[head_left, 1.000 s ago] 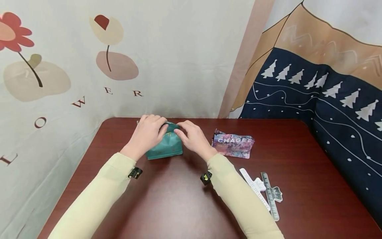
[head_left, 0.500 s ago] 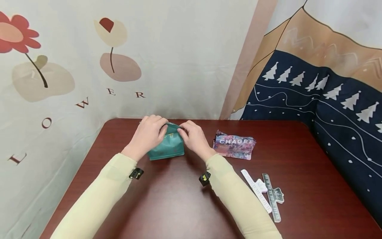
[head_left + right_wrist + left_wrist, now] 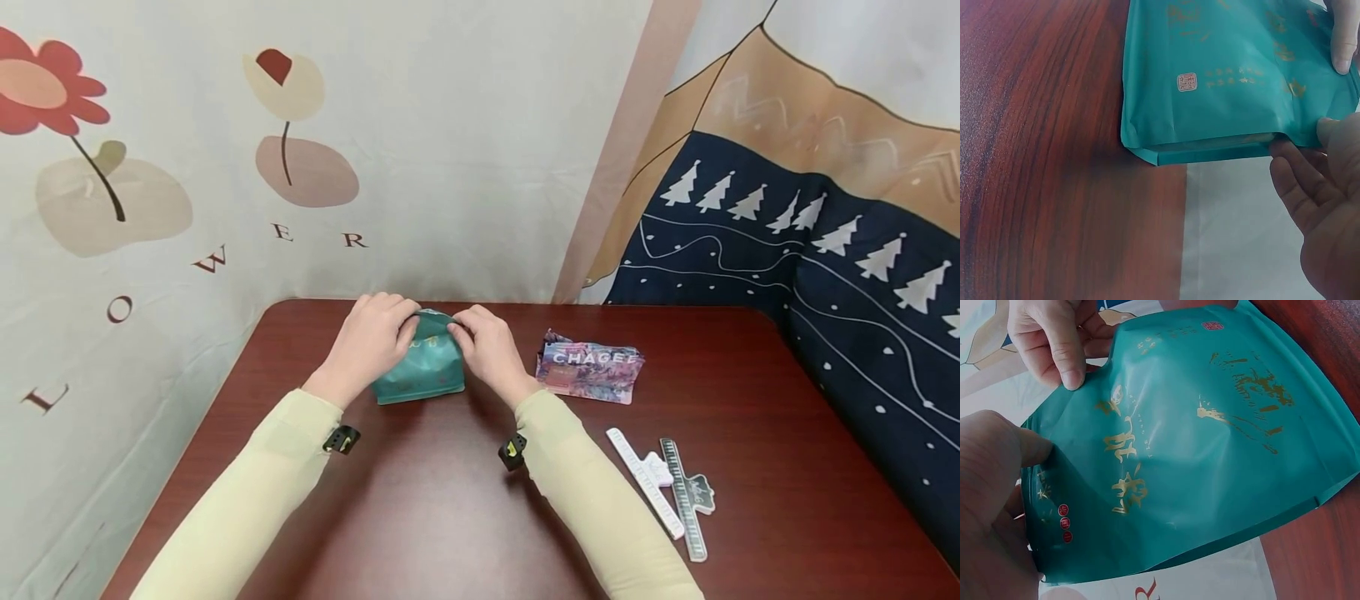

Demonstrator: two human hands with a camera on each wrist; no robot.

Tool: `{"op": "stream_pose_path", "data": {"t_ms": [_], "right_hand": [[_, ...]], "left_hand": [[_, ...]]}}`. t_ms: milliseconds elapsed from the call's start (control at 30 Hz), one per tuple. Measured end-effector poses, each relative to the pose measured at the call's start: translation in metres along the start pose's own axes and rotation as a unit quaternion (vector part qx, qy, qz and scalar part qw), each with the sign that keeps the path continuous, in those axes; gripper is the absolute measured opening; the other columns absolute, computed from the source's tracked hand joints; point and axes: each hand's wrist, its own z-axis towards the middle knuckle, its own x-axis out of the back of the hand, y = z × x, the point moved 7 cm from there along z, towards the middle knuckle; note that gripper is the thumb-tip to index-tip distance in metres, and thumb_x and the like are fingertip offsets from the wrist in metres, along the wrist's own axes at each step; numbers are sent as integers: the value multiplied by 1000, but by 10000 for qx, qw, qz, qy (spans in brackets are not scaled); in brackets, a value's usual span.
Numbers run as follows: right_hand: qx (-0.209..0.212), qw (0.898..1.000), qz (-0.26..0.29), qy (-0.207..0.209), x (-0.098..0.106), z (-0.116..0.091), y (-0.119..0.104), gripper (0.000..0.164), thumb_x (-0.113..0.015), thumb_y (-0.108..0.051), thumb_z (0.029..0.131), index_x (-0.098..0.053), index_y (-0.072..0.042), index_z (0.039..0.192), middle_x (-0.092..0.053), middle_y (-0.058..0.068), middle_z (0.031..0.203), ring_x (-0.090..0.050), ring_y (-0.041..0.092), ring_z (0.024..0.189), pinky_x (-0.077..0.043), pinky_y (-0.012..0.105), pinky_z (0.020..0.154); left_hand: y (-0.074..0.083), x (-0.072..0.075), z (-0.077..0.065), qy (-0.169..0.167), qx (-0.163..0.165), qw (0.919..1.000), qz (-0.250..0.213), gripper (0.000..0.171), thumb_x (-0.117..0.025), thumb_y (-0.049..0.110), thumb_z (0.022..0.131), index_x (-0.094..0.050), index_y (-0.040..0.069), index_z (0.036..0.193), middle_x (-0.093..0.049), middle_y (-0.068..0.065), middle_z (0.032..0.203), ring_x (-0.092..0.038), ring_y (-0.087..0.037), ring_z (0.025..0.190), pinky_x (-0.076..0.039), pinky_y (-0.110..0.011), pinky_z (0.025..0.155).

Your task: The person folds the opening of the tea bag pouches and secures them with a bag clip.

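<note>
A teal pouch bag with gold lettering stands near the table's far edge. My left hand grips its top edge at the left, thumb on the near face, as the left wrist view also shows on the pouch bag. At the top right corner, my right hand pinches the edge between thumb and fingers. In the right wrist view, that hand has its fingers behind the bag and its thumb on the front. The top edge runs folded over between both hands.
To the right lies a purple-pink stack of pouches printed CHAGEE. Nearer, beside my right forearm, lie a white ruler clip and a dark-and-clear ruler clip. A printed curtain hangs behind the wooden table.
The right hand's thumb has shifted slightly along the top edge, and more gold lettering shows on the bag's front. The whole head view has shifted slightly.
</note>
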Motion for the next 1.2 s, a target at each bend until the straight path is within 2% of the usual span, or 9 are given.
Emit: {"op": "stream_pose_path", "data": {"t_ms": [500,667,800,900,1067,1200], "right_hand": [[73,9998,-22,171,-3,-2,2,9,-69,-8,99,-77,-4,101,-71,8,92,-68,21,83,-56,35,75],[40,9998,82,158,-3,-2,4,12,-69,-5,98,-77,-4,107,-70,9,93,-67,20,82,-56,35,74],[-12,9998,172,90,-4,-2,6,21,-71,-5,97,-76,-3,117,-70,9,93,-65,20,80,-54,35,73],[24,9998,191,74,-5,-2,7,22,-71,-4,96,-77,-3,118,-69,9,91,-64,20,78,-54,34,72],[159,9997,127,151,-3,-2,5,20,-71,-3,96,-79,-5,114,-68,7,88,-64,18,76,-54,31,70],[252,9996,69,84,-3,-3,2,24,-67,-1,98,-78,-6,119,-67,6,89,-63,18,76,-54,30,71]], "left_hand": [[-1,-5,-2,-127,-11,9999,-20,10,-65,6,99,-74,2,102,-72,-11,90,-64,-33,85,-47,-44,75],[-2,-5,-1,-127,-12,9999,-43,11,-65,5,99,-74,1,103,-72,-12,90,-64,-33,84,-47,-44,76],[-2,-6,0,-227,-2,9997,-27,12,-66,4,98,-75,1,105,-72,-12,91,-64,-33,85,-47,-44,76],[-2,-6,2,-327,23,9995,-39,14,-66,5,98,-76,2,108,-73,-11,93,-65,-33,86,-47,-45,78],[-2,-6,5,-522,135,9984,-157,21,-66,16,100,-77,3,112,-75,-12,101,-66,-33,95,-48,-49,88],[-4,-6,6,-633,292,9973,-212,31,-66,29,101,-77,3,115,-75,-13,107,-66,-34,103,-46,-52,95]]}}
